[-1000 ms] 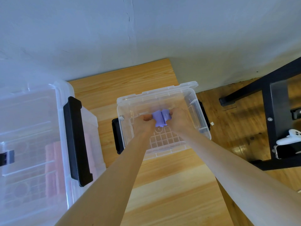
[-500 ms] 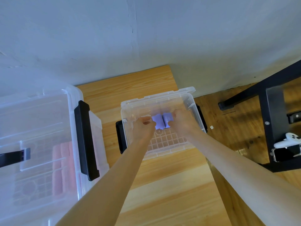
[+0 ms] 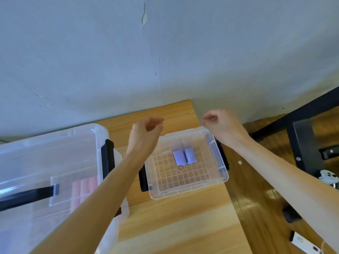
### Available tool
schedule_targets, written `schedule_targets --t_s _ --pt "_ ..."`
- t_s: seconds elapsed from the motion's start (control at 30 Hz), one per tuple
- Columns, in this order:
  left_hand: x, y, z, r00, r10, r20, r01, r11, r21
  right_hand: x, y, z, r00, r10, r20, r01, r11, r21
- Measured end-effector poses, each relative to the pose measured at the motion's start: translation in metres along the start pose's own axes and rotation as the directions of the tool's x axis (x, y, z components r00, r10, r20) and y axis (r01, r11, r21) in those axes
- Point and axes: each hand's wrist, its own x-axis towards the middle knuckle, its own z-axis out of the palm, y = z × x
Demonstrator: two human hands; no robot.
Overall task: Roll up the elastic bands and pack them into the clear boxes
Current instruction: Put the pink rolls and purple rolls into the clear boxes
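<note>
On the wooden table (image 3: 183, 226), against a pale wall (image 3: 165, 52), sits a small clear box (image 3: 216, 180) with a gridded floor and black latches at its sides. Two purple rolled elastic bands (image 3: 184, 156) lie side by side, touching, near the far middle of that box's floor; the right roll carries small pale print that is too fine to read. Above the box's far left corner hangs the left hand (image 3: 145, 132), fingers loosely curled inward and holding nothing. Over the far right corner hangs the right hand (image 3: 220, 125), its fingers likewise loosely bent with nothing between them, though the fingertips are a little blurred, so whether thumb and forefinger meet is hard to say. Both hands are clear of the rolls, well above them.

To the left stands a larger clear box (image 3: 55, 162) with a black latch on its right edge; through its lid, pink rolled bands (image 3: 84, 189) show, standing in a row, partly covered by the left forearm. Right of the table, on the wooden floor, are a black metal frame (image 3: 302, 143) and a white controller (image 3: 328, 177)
</note>
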Motion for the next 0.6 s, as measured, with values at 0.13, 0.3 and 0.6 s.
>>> schedule_targets --t_s 0.13,0.3,0.6 --pt "0.031 -0.009 -0.001 0.978 -0.209 0.026 0.205 0.974 0.100 0.027 0.013 0.010 0.993 0.116 0.024 -0.117 0.993 0.024" --pt "0.052 -0.019 -0.002 0.899 -0.433 0.070 0.410 0.886 0.219 0.042 0.026 0.023 0.958 0.270 0.091 -0.278 0.956 0.091" --pt "0.060 -0.048 0.012 0.824 -0.555 0.111 0.555 0.831 0.031 0.048 0.037 0.033 0.883 0.447 0.141 -0.467 0.866 0.181"
